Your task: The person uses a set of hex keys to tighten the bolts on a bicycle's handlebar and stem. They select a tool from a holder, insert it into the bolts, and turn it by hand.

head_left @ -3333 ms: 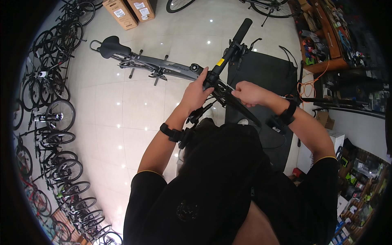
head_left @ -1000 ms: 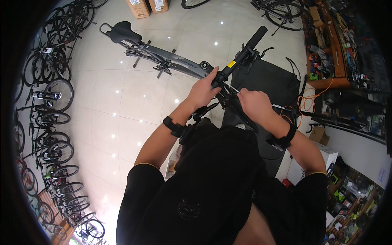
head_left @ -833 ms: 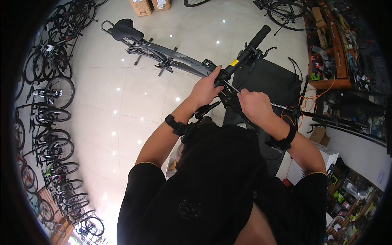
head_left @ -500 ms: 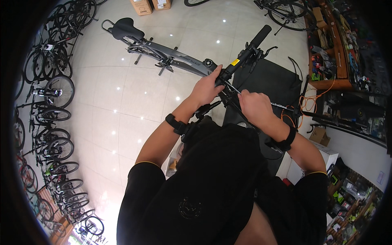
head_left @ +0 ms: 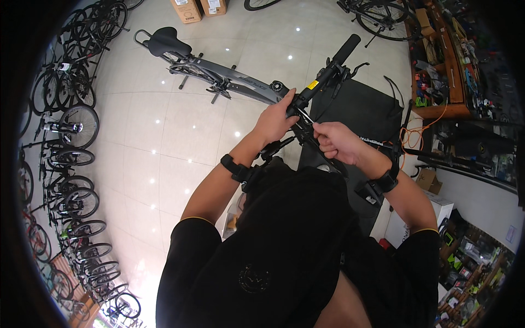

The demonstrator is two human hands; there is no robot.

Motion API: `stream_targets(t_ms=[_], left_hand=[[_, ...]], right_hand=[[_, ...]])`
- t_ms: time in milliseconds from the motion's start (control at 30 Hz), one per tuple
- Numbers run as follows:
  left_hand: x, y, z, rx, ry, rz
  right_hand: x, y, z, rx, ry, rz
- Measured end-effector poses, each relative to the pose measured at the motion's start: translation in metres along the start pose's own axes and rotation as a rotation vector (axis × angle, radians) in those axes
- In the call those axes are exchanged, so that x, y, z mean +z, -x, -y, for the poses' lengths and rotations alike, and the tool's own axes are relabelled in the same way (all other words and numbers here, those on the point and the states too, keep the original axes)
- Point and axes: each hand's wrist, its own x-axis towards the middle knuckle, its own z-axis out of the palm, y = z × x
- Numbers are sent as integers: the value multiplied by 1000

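Observation:
A dark grey bicycle (head_left: 240, 81) stands ahead of me, its black saddle (head_left: 168, 41) at the far left. Its black handlebar (head_left: 327, 74) slants up to the right, with a yellow label near the middle. My left hand (head_left: 275, 121) is closed around the middle of the bar at the stem, thumb and fingers on either side. Just right of it, my right hand (head_left: 338, 141) pinches a slim silver hex key (head_left: 305, 115) whose far end reaches to the stem area. The key's tip is hidden by the bar and my left hand.
A black mat (head_left: 358, 106) lies under the front of the bike. Rows of bicycles (head_left: 79, 124) line the left side. Cardboard boxes (head_left: 186, 10) sit at the top. A wooden tool bench (head_left: 445, 112) and an orange cable (head_left: 414, 138) are on the right.
My right hand has shifted slightly left and turned, its fingers now showing curled below the hex key. My left hand stays on the stem. The whole view has shifted a little.

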Motion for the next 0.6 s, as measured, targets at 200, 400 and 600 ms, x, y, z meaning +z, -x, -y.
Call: stream_targets(t_ms=[200, 400, 600], left_hand=[[-1, 1, -3, -18, 26, 4], [-1, 0, 0, -18, 25, 18], [-1, 0, 1, -6, 22, 9]], right_hand=[[-4, -5, -1, -51, -49, -97], [-9, -6, 12, -38, 207, -136], [-7, -7, 27, -52, 340, -168]])
